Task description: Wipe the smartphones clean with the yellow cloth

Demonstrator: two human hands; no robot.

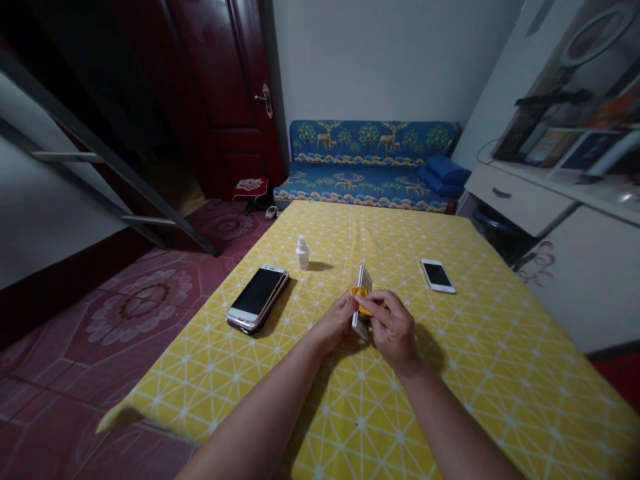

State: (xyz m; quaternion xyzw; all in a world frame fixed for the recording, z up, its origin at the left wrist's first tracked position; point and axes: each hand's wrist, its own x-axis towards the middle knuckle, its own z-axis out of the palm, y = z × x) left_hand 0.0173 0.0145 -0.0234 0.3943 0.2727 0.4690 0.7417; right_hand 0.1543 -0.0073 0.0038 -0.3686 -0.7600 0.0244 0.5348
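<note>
Both of my hands meet above the middle of the yellow patterned tablecloth (450,400). My left hand (333,321) grips the lower part of a white smartphone (364,280), which stands on edge between my hands. My right hand (393,327) pinches a yellow cloth (361,301) against the phone, and its fingers hide part of both. To the left lie two or more stacked smartphones (259,299), the top one with a dark screen. A small white dropper bottle (302,253) stands upright beyond them. A white smartphone (437,276) lies flat to the right.
The tablecloth's left edge drops toward a red patterned floor (125,307). Beyond the far edge stands a blue deer-patterned sofa (373,143) with blue cushions (445,175). A white drawer unit (515,197) is at the right, and a dark red door (215,87) at the back left.
</note>
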